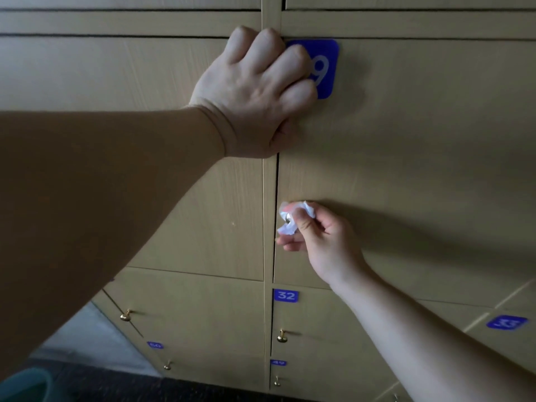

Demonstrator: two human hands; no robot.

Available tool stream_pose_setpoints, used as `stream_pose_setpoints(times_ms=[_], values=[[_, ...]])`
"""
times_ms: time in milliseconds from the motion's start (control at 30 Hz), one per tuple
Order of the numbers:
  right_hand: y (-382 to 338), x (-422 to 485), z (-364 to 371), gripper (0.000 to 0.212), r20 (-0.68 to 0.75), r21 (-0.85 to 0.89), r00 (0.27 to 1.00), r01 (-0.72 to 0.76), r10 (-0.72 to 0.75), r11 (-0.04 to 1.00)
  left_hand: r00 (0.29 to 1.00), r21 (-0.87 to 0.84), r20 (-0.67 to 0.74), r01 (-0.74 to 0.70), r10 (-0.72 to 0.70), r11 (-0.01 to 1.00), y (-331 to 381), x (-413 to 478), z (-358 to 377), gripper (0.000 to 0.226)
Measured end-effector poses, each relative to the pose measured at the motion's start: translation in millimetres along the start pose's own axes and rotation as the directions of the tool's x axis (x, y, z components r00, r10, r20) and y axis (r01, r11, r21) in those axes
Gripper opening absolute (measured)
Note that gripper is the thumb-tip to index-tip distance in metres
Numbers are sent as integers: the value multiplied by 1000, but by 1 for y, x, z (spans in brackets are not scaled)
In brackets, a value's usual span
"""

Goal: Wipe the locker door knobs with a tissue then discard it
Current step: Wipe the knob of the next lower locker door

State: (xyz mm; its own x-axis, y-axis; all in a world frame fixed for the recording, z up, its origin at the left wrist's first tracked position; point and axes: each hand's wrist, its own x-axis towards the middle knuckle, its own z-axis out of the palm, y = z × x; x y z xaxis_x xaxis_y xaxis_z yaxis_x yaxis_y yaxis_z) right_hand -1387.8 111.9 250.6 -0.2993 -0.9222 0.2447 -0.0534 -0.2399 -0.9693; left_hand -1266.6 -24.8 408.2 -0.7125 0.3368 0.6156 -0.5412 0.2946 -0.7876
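Brown-sleeved left hand, fingers curled and pressed together, braces on the locker door over its blue number plate. Lower right, the right hand pinches a crumpled white tissue around that door's knob. Best to twist the tissue fully round, while the brace keeps the door shut.

Single head view, worn camera, facing forward and slightly down, close to the locker wall. Wide-angle bending at the edges. Floor bottom left, dim, probably dark.
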Motion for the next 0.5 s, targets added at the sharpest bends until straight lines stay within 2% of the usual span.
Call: stream_pose_setpoints(times_ms=[133, 333, 500], values=[[-4, -8, 0, 21, -32, 43, 999, -30, 31, 999, 1000, 3, -14, -4, 4, 1000, 0, -1, 1, 24], [-13, -16, -1, 22, -105, -95, 994, -3, -7, 995, 999, 8, -35, 2, -1, 1000, -1, -3, 1, 22], [-30, -31, 9, 23, -106, -213, 994, 6, -29, 977, 999, -16, 36, 6, -6, 1000, -2, -3, -4, 26]])
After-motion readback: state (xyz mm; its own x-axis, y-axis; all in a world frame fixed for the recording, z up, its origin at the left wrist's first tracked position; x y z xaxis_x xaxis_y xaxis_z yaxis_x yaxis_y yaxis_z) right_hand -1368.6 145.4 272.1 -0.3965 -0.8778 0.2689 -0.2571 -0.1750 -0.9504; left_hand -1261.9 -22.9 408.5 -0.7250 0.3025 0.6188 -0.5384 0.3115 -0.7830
